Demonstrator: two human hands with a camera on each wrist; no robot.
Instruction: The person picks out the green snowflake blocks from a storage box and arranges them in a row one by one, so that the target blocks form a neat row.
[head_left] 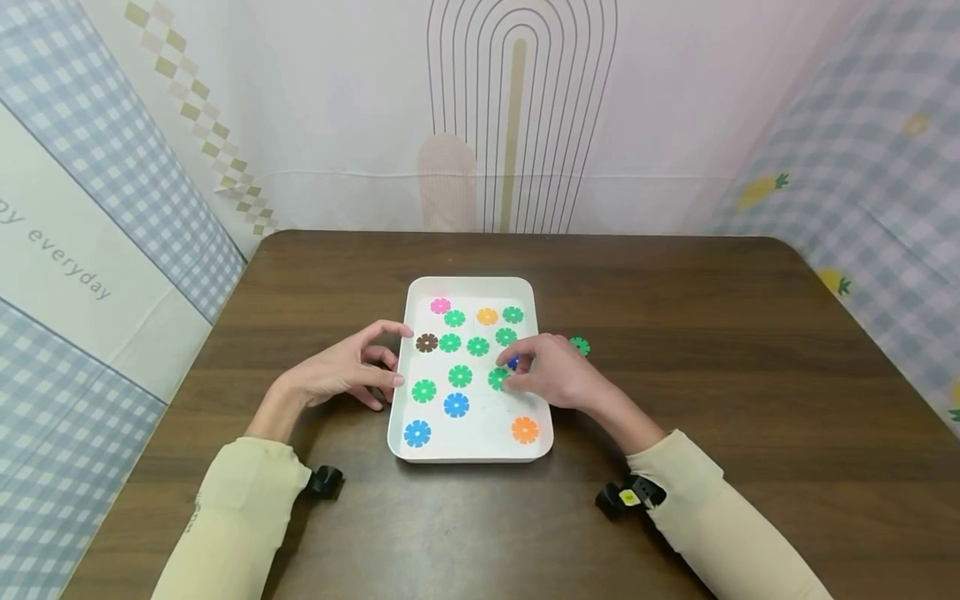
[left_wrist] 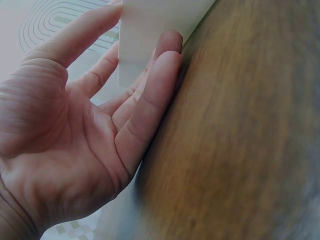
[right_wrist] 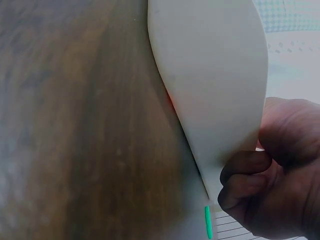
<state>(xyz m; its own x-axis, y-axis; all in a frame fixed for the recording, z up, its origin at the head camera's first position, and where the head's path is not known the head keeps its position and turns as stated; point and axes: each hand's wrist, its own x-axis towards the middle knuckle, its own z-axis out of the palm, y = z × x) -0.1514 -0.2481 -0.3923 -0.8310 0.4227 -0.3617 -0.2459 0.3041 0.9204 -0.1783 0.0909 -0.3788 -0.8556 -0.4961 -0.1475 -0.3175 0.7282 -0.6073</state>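
Observation:
A white tray (head_left: 480, 445) holds notched plastic snowflake discs, mostly green. My left hand (head_left: 352, 367) rests at its left side, fingers and thumb touching the rim and outer wall; the left wrist view has the same fingers against the tray wall (left_wrist: 150, 40), with the palm empty. My right hand (head_left: 555, 371) reaches over the right rim. Its thumb and forefinger pinch a green disc (head_left: 497, 379) at its edges. Behind them a dark blue disc (head_left: 513, 362) is partly hidden. In the right wrist view, curled fingers (right_wrist: 245, 175) show beside the tray wall; their tips are hidden.
Another green disc (head_left: 580, 345) lies on the brown table (head_left: 675, 333), right of the tray. Inside are also blue (head_left: 417, 433), orange (head_left: 525, 430), pink (head_left: 440, 306) and brown (head_left: 427, 342) discs. A patterned cloth (head_left: 337, 100) hangs behind the table.

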